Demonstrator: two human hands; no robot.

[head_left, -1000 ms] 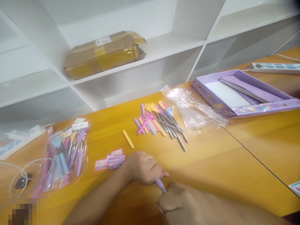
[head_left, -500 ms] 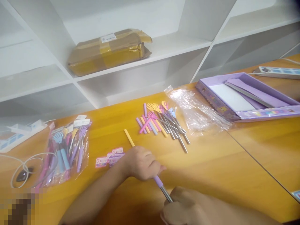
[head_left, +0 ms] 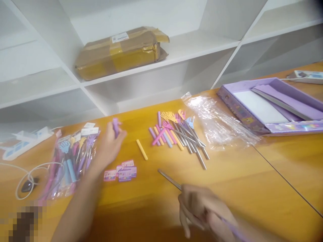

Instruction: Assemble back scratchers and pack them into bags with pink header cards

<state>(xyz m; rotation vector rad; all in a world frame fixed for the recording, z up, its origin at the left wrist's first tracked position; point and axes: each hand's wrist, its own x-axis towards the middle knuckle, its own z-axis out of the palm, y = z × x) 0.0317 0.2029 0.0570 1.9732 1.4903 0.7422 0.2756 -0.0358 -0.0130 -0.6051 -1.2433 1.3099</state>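
My left hand is closed around a short purple handle sleeve, raised beside the bagged back scratchers. My right hand grips a back scratcher by its metal rod. The bare rod end points up and left, while a blurred purple part shows below the hand. Between the hands lies a loose yellow handle sleeve. Printed cards overlap in front of it. Farther back is a pile of back scratchers with bare metal rods, and loose coloured handle sleeves lie against them.
A crumpled clear plastic bag lies right of the pile, against a purple tray-like box. White power strips and a cable are at the left. Behind the table, a white shelf holds a taped parcel.
The purple sleeve has come off the metal rod. My left hand has carried it up and left, while my right hand keeps the rod, whose bare end is now exposed.
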